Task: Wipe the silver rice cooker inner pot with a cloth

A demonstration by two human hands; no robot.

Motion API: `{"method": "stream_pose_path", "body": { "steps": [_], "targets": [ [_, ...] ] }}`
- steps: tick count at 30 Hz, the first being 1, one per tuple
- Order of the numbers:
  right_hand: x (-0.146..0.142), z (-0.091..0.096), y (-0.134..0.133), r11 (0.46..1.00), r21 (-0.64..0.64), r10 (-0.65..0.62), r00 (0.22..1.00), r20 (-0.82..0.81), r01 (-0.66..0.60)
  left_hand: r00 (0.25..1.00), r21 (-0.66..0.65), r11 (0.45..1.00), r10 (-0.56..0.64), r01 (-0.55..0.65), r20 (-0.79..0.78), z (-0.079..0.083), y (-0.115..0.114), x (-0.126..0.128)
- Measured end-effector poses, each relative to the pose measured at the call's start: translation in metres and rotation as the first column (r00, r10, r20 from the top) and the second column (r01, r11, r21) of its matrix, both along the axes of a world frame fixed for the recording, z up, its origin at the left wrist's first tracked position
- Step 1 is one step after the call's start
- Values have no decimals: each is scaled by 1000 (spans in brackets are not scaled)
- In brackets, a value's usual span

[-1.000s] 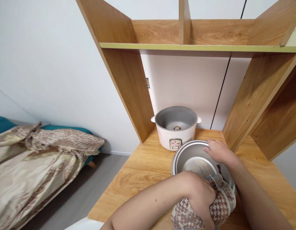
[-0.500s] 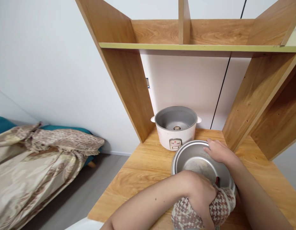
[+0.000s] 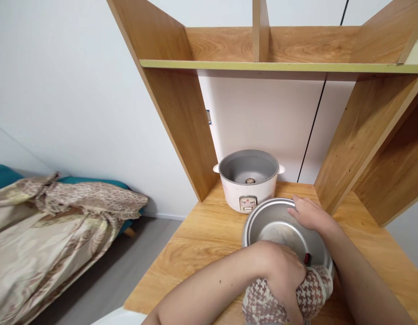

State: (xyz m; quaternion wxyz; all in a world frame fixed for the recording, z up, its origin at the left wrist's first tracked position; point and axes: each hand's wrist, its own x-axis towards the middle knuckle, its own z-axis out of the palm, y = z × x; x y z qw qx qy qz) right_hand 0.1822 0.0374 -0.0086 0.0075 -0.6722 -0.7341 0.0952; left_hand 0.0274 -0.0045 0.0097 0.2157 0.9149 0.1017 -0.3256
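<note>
A silver metal inner pot with a wide rim stands on the wooden desk, its inside facing up. My right hand grips its far right rim, thumb on the inner side. My left hand is closed on a brown and cream houndstooth cloth, which is bunched over the pot's near edge. Part of the fingers is hidden by the back of this hand. Beside the cloth, a small dark red thing shows against the pot's inner wall; I cannot tell what it is.
Behind the pot stands a white rice cooker body, lidless, with a grey inside. Wooden shelf panels rise around the desktop, with a shelf overhead. To the left is a bed with a patterned cover.
Hardly anything differs. My left hand and the cloth have shifted very slightly, and the small red thing sits a touch lower; my right hand stays on the rim.
</note>
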Motion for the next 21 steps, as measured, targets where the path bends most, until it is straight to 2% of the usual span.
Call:
{"method": "stream_pose_path", "body": {
  "steps": [7, 11, 14, 21],
  "targets": [
    [0, -1, 1, 1000, 8, 6, 1000, 1, -6, 994, -18, 1000, -21, 19, -104, 6, -2, 3],
    [1, 0, 1, 1000, 11, 9, 1000, 0, -9, 997, -29, 999, 13, -15, -78, 4, -1, 3],
    [1, 0, 1, 1000, 9, 9, 1000, -1, -9, 999, 17, 999, 42, -42, -23, 2, -2, 2],
    [2, -2, 1, 1000, 11, 10, 1000, 2, -10, 999, 28, 999, 41, -41, 6, 1, -2, 0]
  ]
}}
